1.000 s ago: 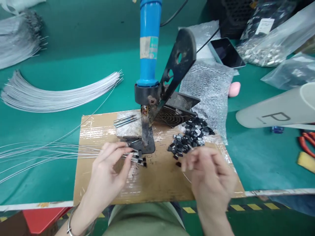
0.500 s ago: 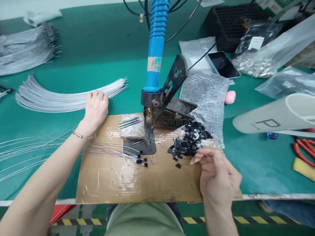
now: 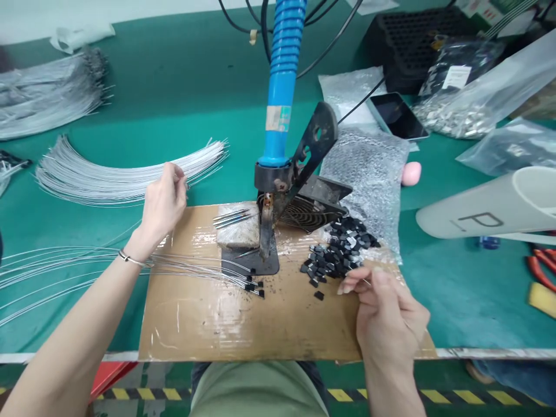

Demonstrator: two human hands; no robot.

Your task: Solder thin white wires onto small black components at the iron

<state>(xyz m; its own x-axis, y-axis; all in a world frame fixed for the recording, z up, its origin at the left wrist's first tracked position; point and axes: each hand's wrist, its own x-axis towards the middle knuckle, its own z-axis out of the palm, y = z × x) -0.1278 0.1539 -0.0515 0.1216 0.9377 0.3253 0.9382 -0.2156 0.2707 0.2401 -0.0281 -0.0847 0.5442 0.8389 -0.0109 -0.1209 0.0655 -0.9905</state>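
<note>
Left hand [image 3: 164,198] curls at the white wire bundle [image 3: 108,180], far left, its grip unclear; right hand [image 3: 388,310] pinches a thin wire-like piece [image 3: 367,282] near black pieces [image 3: 332,256]

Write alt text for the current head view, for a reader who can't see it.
A bare left hand is at a curved bundle of thin pale-grey wires, and the right hand is beside a heap of small black pieces on brown cardboard. Between them, a blue-handled soldering iron points down from a black metal holder.
</note>
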